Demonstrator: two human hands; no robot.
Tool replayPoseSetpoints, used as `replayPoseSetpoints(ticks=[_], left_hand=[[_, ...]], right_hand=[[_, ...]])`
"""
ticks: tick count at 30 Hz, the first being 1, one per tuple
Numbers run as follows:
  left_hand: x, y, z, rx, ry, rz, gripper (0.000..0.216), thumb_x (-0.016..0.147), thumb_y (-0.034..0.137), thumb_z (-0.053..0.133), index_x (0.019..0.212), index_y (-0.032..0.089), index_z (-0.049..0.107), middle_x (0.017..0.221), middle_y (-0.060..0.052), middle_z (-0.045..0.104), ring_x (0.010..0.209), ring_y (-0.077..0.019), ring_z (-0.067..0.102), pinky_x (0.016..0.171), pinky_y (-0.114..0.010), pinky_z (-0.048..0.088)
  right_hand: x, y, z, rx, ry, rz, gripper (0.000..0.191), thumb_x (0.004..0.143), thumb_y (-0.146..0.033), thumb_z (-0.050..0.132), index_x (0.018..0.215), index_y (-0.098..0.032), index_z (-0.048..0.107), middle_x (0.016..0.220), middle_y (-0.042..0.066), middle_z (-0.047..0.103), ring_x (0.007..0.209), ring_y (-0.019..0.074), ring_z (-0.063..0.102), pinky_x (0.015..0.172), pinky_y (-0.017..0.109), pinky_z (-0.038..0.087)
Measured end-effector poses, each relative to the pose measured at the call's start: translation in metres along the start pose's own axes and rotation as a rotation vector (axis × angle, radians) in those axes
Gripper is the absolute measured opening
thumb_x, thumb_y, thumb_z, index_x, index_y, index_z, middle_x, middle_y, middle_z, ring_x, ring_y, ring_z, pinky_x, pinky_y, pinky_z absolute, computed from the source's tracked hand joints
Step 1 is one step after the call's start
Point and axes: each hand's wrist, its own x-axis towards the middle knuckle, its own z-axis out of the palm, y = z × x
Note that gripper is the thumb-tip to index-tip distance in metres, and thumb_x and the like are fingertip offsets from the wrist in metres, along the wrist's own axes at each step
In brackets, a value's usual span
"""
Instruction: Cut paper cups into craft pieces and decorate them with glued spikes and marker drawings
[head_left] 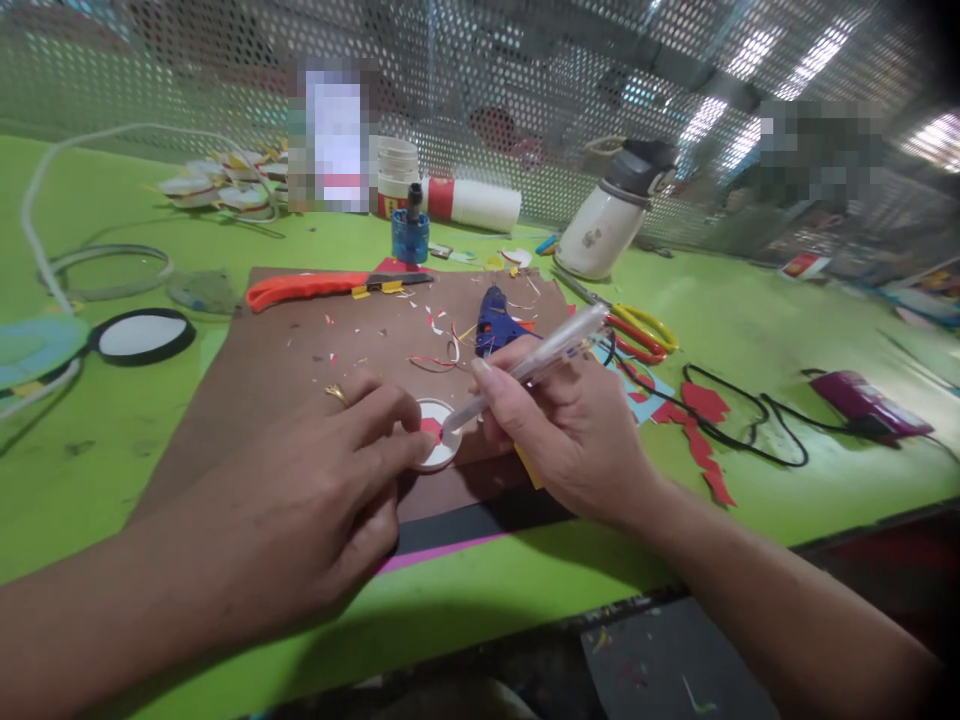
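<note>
My left hand (300, 490), with a gold ring on one finger, presses its fingertips on a small white round disc (442, 450) that has a red patch in its middle. The disc lies on a brown board (300, 350). My right hand (562, 420) grips a clear white pen (540, 360) like a pencil. The pen's tip touches the disc at the red patch. Both hands sit close together at the board's near edge.
An orange-handled knife (315, 288) and a blue glue gun (496, 318) lie on the board among paper scraps. Red and yellow scissors (637, 335), red paper cut-outs (701, 420), a black cable (750, 430) and a white bottle (611, 220) are to the right. A round mirror (142, 335) lies left.
</note>
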Motion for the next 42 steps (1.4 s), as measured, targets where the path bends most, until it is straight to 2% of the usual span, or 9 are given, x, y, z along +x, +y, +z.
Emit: replayPoseSetpoints(ticks=[7,13,19,24,30,33,37,42], left_hand=[[0.000,-0.003,-0.002,-0.058,-0.034,-0.035,0.025,0.088,0.017,0.048,0.106,0.022,0.064,0.100,-0.008,0.060,0.092,-0.0270,0.056,0.092,-0.050,0.044],[0.004,-0.006,-0.005,-0.132,0.012,-0.068,0.019,0.089,0.016,0.047,0.100,0.018,0.062,0.096,-0.009,0.060,0.091,-0.0258,0.055,0.085,-0.044,0.043],[0.006,-0.004,-0.008,-0.084,-0.015,-0.099,0.023,0.088,0.017,0.047,0.101,0.020,0.066,0.101,-0.009,0.058,0.091,-0.0254,0.052,0.083,-0.043,0.042],[0.004,-0.002,-0.010,-0.076,-0.004,-0.138,0.020,0.086,0.019,0.047,0.093,0.023,0.065,0.108,-0.010,0.057,0.099,-0.0287,0.052,0.084,-0.044,0.044],[0.005,-0.009,-0.012,-0.121,-0.010,-0.113,0.023,0.086,0.018,0.048,0.097,0.024,0.067,0.112,-0.010,0.055,0.101,-0.0287,0.051,0.086,-0.047,0.045],[0.005,-0.014,-0.011,-0.143,0.003,-0.114,0.027,0.085,0.018,0.051,0.102,0.026,0.069,0.120,-0.009,0.053,0.109,-0.0293,0.052,0.092,-0.049,0.046],[0.005,-0.017,-0.009,-0.219,0.009,-0.123,0.031,0.085,0.016,0.049,0.105,0.027,0.069,0.137,-0.007,0.047,0.126,-0.0291,0.048,0.107,-0.050,0.041],[0.007,-0.020,-0.007,-0.236,0.001,-0.103,0.024,0.080,0.015,0.052,0.096,0.025,0.068,0.144,-0.006,0.046,0.134,-0.0274,0.044,0.114,-0.047,0.037]], right_hand=[[0.000,0.000,-0.001,-0.024,-0.041,0.045,0.032,0.100,-0.028,0.051,0.070,-0.017,0.058,0.060,-0.004,0.056,0.055,0.0092,0.054,0.056,0.023,0.041],[0.000,-0.001,-0.001,-0.080,-0.037,0.022,0.033,0.100,-0.026,0.050,0.069,-0.017,0.059,0.060,-0.004,0.056,0.053,0.0086,0.053,0.056,0.024,0.040],[0.001,-0.001,-0.001,-0.101,-0.035,0.030,0.033,0.100,-0.027,0.050,0.070,-0.017,0.060,0.060,-0.003,0.056,0.053,0.0086,0.052,0.055,0.024,0.039],[0.001,0.000,0.001,-0.091,-0.026,0.032,0.034,0.100,-0.027,0.051,0.069,-0.016,0.059,0.058,-0.003,0.055,0.051,0.0085,0.052,0.054,0.024,0.039],[-0.001,-0.003,-0.001,0.004,0.058,0.040,0.027,0.099,-0.026,0.054,0.075,-0.018,0.060,0.057,-0.005,0.057,0.052,0.0088,0.054,0.055,0.023,0.044],[-0.001,-0.007,-0.002,0.047,0.075,0.021,0.024,0.098,-0.023,0.055,0.076,-0.019,0.062,0.059,-0.006,0.060,0.050,0.0076,0.056,0.055,0.021,0.046],[-0.004,-0.012,-0.001,0.100,0.033,-0.018,0.022,0.095,-0.017,0.058,0.074,-0.020,0.064,0.062,-0.006,0.065,0.049,0.0066,0.056,0.050,0.019,0.045],[-0.009,-0.014,0.001,-0.007,0.027,-0.136,0.013,0.090,-0.013,0.061,0.080,-0.018,0.068,0.067,-0.002,0.070,0.058,0.0108,0.064,0.053,0.020,0.051]])
